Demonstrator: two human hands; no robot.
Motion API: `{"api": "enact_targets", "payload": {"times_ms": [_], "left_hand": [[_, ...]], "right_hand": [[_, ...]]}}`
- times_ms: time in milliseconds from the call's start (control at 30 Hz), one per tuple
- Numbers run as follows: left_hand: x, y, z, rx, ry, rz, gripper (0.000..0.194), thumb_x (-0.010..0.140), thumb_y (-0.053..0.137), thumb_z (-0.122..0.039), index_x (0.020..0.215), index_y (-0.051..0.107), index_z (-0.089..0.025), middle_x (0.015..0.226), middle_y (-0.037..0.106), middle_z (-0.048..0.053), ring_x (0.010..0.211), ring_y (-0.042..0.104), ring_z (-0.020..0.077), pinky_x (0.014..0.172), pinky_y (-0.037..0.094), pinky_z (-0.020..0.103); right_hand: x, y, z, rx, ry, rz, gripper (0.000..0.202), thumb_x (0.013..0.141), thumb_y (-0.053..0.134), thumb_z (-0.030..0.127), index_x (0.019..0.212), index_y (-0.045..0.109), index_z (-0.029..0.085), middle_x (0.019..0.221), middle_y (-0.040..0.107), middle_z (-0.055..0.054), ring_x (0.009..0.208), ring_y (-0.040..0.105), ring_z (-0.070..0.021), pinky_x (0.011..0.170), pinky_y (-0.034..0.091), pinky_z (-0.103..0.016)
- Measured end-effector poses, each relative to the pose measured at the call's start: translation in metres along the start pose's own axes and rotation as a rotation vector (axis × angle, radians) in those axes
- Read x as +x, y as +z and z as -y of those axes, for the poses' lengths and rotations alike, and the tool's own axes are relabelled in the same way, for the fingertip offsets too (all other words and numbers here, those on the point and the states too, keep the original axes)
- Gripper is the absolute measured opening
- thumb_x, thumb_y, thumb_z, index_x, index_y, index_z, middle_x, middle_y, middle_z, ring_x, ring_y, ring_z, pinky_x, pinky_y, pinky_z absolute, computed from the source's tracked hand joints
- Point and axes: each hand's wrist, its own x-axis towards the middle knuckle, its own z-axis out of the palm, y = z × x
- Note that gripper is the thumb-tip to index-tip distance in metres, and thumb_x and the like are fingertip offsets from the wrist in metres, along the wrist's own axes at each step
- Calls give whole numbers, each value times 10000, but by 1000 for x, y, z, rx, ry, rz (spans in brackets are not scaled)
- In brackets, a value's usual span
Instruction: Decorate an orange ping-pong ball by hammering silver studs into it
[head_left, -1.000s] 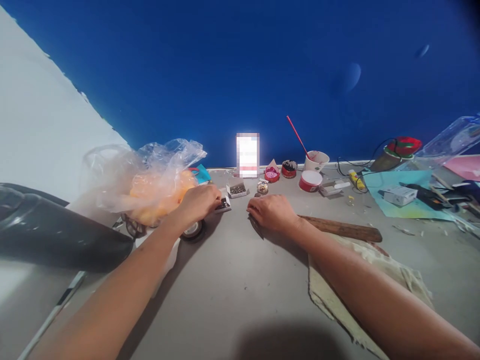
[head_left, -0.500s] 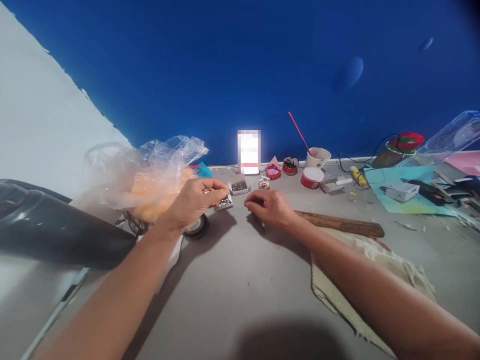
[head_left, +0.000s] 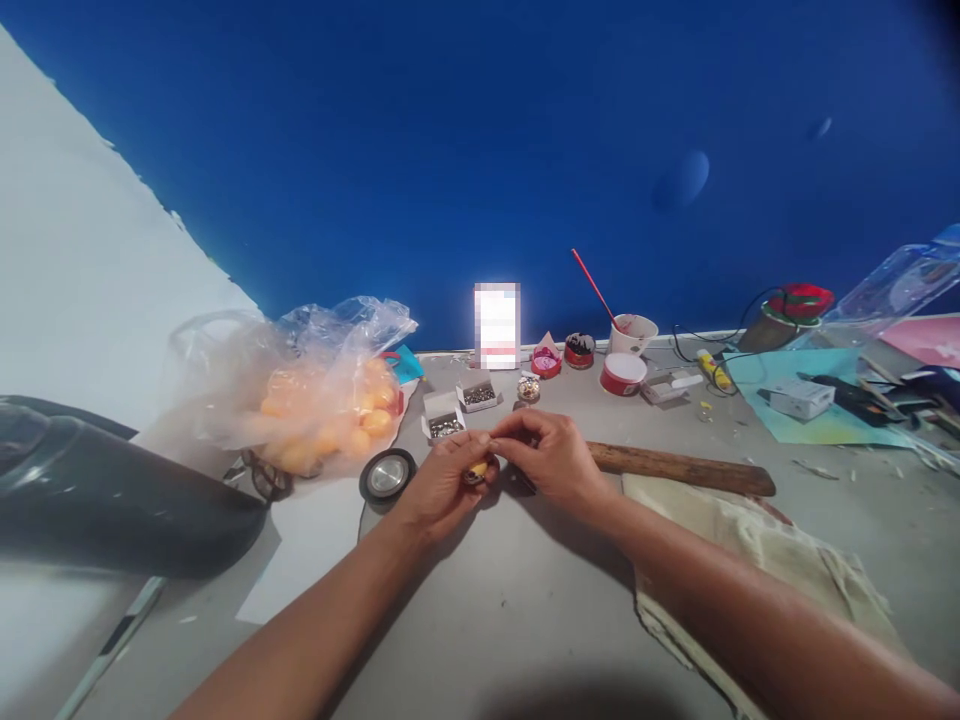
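Note:
Near the middle of the table, my left hand (head_left: 450, 485) is closed around a small yellow object (head_left: 475, 470) with dark marks. The fingertips of my right hand (head_left: 544, 455) are pinched together and meet my left fingertips just above it; whatever they pinch is too small to make out. Behind my left hand lie two small open boxes, one (head_left: 444, 425) and another (head_left: 478, 393), both with shiny metal pieces inside. A small container of shiny bits (head_left: 528, 388) stands behind my right hand.
A plastic bag of orange balls (head_left: 330, 410) and a round black-rimmed metal disc (head_left: 388, 475) are at left. To the right lie a wooden stick (head_left: 682, 468) and a cloth (head_left: 765, 545). A white cup (head_left: 634, 333), red-sided tub (head_left: 623, 374) and bright screen (head_left: 497, 325) stand behind.
My left hand has moved away from the small boxes, rightward and nearer, to meet my right hand. The yellow object now shows in it. The view has tilted up slightly.

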Motion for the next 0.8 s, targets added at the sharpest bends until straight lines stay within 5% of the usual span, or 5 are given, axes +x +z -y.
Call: {"api": "enact_targets", "payload": {"times_ms": [100,267,467,633,800], "left_hand": [[-2,1,6,42,-17,21,407,681,925,-425,739,646,-134,573,567,-13,505,451,58,496,310,177],[-3,1,14,78,0,9,446,728,880,-498,691,628,-132,552,553,2,484,419,61,480,258,194],[-4,1,10,-95,16,-8,302,719,846,-322,948,733,-161,778,661,46,705,611,150,619,481,257],[-4,-1,9,227,198,-100,526,728,897,-305,1186,654,-219,1008,696,32,743,660,151,673,559,299],[1,-6,11,309,223,-89,492,686,936,-292,1107,702,-189,921,732,21,750,662,134,670,537,247]], "right_hand": [[-9,0,-6,-5,22,-85,45,788,741,237,750,756,215,705,713,4,685,631,-142,636,477,-259],[-13,-6,-14,48,100,-7,113,797,745,296,743,729,198,686,688,4,618,582,-126,573,446,-253],[-1,-16,-19,302,291,30,252,738,835,401,735,700,188,575,624,14,486,501,-111,478,392,-260],[3,-23,-21,480,337,83,359,690,903,470,751,700,180,599,638,12,498,499,-91,487,381,-237],[1,-23,-25,582,387,181,361,694,919,453,790,702,182,685,671,10,513,512,-73,496,392,-218]]}}
